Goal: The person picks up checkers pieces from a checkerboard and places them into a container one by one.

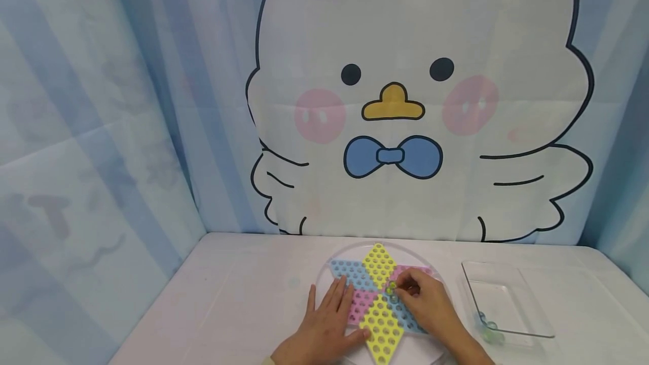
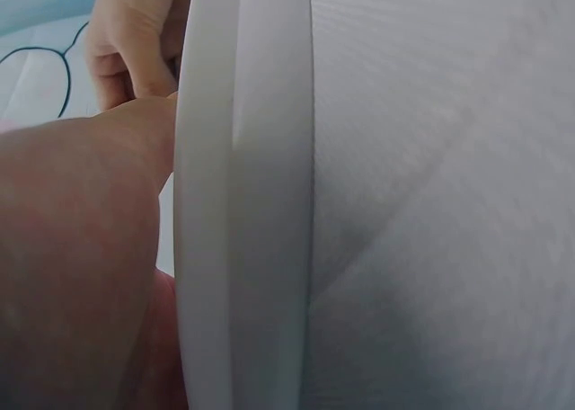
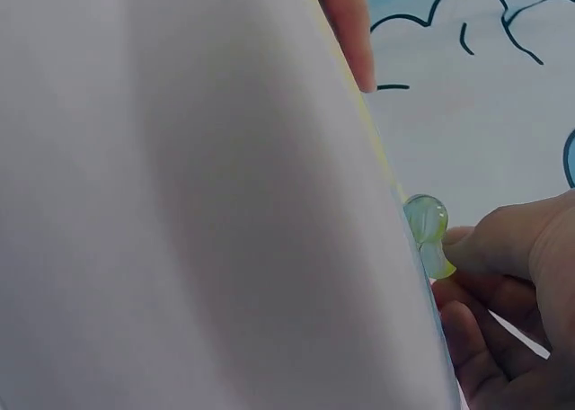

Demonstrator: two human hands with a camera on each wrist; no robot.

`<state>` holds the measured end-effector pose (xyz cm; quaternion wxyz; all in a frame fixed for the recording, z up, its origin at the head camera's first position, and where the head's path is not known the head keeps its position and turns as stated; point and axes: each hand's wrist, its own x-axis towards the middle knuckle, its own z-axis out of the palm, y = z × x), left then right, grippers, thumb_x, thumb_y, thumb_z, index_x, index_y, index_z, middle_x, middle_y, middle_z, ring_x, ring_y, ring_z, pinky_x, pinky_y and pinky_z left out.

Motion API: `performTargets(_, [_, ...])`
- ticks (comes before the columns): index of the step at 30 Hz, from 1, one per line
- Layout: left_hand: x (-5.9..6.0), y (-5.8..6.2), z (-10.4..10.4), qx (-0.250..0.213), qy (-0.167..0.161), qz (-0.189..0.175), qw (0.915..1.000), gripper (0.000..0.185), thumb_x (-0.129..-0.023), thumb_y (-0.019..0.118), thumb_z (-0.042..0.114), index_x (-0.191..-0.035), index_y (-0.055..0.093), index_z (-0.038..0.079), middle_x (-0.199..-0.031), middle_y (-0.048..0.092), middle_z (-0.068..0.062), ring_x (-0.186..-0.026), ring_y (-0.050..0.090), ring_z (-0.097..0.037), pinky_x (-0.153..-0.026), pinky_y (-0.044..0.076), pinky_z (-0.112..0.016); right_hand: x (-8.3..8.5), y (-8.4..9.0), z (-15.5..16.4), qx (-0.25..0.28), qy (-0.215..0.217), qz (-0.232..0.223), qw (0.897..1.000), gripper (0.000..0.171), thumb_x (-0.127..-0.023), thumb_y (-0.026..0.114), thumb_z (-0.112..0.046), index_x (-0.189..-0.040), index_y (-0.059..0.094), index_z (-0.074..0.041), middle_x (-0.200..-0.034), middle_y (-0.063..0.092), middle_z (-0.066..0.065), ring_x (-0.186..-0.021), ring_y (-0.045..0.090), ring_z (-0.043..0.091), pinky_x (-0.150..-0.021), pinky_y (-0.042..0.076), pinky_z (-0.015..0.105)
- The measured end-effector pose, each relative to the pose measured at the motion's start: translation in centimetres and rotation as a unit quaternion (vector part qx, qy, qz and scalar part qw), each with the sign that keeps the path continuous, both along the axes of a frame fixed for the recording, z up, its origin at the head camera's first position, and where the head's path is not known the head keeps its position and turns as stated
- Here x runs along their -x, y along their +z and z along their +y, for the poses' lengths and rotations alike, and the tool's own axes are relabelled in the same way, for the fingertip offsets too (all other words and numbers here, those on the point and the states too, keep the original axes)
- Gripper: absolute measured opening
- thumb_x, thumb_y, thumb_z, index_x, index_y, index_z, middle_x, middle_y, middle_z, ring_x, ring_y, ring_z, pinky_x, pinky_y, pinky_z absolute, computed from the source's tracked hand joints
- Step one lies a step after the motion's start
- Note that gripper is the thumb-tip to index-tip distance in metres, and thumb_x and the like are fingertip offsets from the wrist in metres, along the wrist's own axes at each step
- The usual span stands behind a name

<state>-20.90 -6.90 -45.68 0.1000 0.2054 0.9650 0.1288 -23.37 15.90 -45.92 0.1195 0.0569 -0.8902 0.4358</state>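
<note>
Right hand (image 1: pixel 428 300) pinches green marble (image 1: pixel 391 288) at board (image 1: pixel 377 297) centre; left hand (image 1: pixel 327 323) lies flat, fingers straight, at 9 o'clock.

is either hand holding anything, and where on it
The right hand pinches a small clear greenish glass marble by its sides at the fingertips, over the star-shaped pastel peg board. The left hand lies flat on the board, holding nothing.

White table (image 1: pixel 243 297) bears star game board (image 1: pixel 379 263) and clear tray (image 1: pixel 507 297).
</note>
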Motion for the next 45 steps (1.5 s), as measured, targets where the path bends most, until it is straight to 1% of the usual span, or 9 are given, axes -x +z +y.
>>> performTargets(6, [0.03, 0.03, 0.10, 0.001, 0.000, -0.003, 1.0000, 0.095, -0.090, 0.039, 0.077, -0.158, 0.024, 0.012, -0.168, 0.013, -0.007, -0.155, 0.013, -0.025, -0.119, 0.004, -0.067, -0.09, 0.19, 0.18, 0.004, 0.001, 0.000, 1.000, 0.017, -0.082, 0.076, -0.001, -0.089, 0.065, -0.012, -0.087, 0.067, -0.002, -0.082, 0.060, 0.003, -0.075, 0.053, 0.019])
performTargets(12, [0.13, -0.06, 0.12, 0.005, 0.001, -0.008, 1.0000, 0.095, -0.089, 0.039, 0.078, -0.158, 0.024, 0.013, -0.168, 0.013, -0.006, -0.156, 0.013, -0.025, -0.119, 0.004, -0.067, -0.23, 0.31, 0.16, 0.002, 0.000, 0.004, 1.000, 0.018, -0.081, 0.075, 0.001, -0.089, 0.065, -0.012, -0.087, 0.067, -0.003, -0.081, 0.060, 0.003, -0.074, 0.053, 0.020])
performTargets(20, [0.06, -0.02, 0.15, 0.005, 0.003, -0.006, 1.0000, 0.096, -0.089, 0.039, 0.078, -0.158, 0.025, 0.013, -0.168, 0.013, -0.006, -0.155, 0.014, -0.025, -0.119, 0.005, -0.067, -0.27, -0.03, 0.06, 0.006, 0.025, 0.040, 0.999, 0.022, -0.079, 0.075, 0.006, -0.086, 0.064, -0.012, -0.085, 0.066, -0.003, -0.080, 0.061, 0.004, -0.073, 0.054, 0.021])
performTargets(25, [0.04, 0.03, 0.14, 0.007, 0.003, 0.000, 1.0000, 0.096, -0.089, 0.040, 0.078, -0.158, 0.025, 0.013, -0.168, 0.014, -0.006, -0.155, 0.014, -0.025, -0.119, 0.006, -0.067, -0.12, -0.30, -0.02, -0.003, 0.033, 0.068, 0.997, 0.026, -0.076, 0.074, 0.009, -0.084, 0.063, -0.013, -0.083, 0.065, -0.004, -0.079, 0.062, 0.008, -0.072, 0.055, 0.021])
performTargets(28, [0.06, 0.02, 0.14, 0.006, 0.004, -0.001, 1.0000, 0.096, -0.089, 0.040, 0.078, -0.158, 0.025, 0.013, -0.168, 0.014, -0.007, -0.155, 0.014, -0.025, -0.119, 0.006, -0.067, -0.10, -0.37, -0.04, -0.008, 0.036, 0.077, 0.996, 0.026, -0.076, 0.074, 0.010, -0.083, 0.063, -0.013, -0.083, 0.064, -0.004, -0.079, 0.062, 0.008, -0.071, 0.055, 0.022])
performTargets(33, [0.10, -0.05, 0.16, 0.003, 0.006, -0.007, 1.0000, 0.097, -0.088, 0.040, 0.078, -0.158, 0.025, 0.013, -0.168, 0.013, -0.006, -0.155, 0.014, -0.025, -0.119, 0.005, -0.066, -0.17, -0.23, 0.01, -0.006, 0.037, 0.068, 0.997, 0.025, -0.077, 0.074, 0.008, -0.085, 0.064, -0.013, -0.084, 0.065, -0.004, -0.079, 0.061, 0.006, -0.072, 0.054, 0.021])
performTargets(37, [0.11, -0.08, 0.15, 0.005, 0.004, -0.009, 0.9999, 0.097, -0.089, 0.041, 0.078, -0.158, 0.024, 0.013, -0.168, 0.013, -0.006, -0.155, 0.013, -0.025, -0.119, 0.005, -0.066, -0.28, 0.03, 0.15, 0.005, 0.032, 0.046, 0.998, 0.021, -0.079, 0.074, 0.005, -0.088, 0.065, -0.012, -0.086, 0.066, -0.004, -0.080, 0.060, 0.003, -0.074, 0.054, 0.021])
performTargets(39, [0.13, -0.09, 0.16, 0.005, 0.004, -0.009, 0.9999, 0.096, -0.088, 0.041, 0.078, -0.158, 0.024, 0.013, -0.168, 0.013, -0.006, -0.155, 0.013, -0.024, -0.119, 0.005, -0.066, -0.34, 0.18, 0.24, 0.002, 0.029, 0.039, 0.999, 0.020, -0.080, 0.074, 0.004, -0.088, 0.065, -0.013, -0.087, 0.066, -0.004, -0.081, 0.059, 0.002, -0.074, 0.053, 0.021])
performTargets(45, [0.20, -0.11, 0.16, 0.008, 0.007, -0.011, 0.9999, 0.097, -0.088, 0.041, 0.079, -0.158, 0.024, 0.014, -0.168, 0.013, -0.006, -0.155, 0.013, -0.024, -0.119, 0.005, -0.066, -0.40, 0.58, 0.35, 0.001, 0.008, 0.035, 0.999, 0.020, -0.081, 0.073, 0.003, -0.090, 0.066, -0.013, -0.091, 0.066, -0.002, -0.084, 0.060, 0.005, -0.075, 0.054, 0.020])
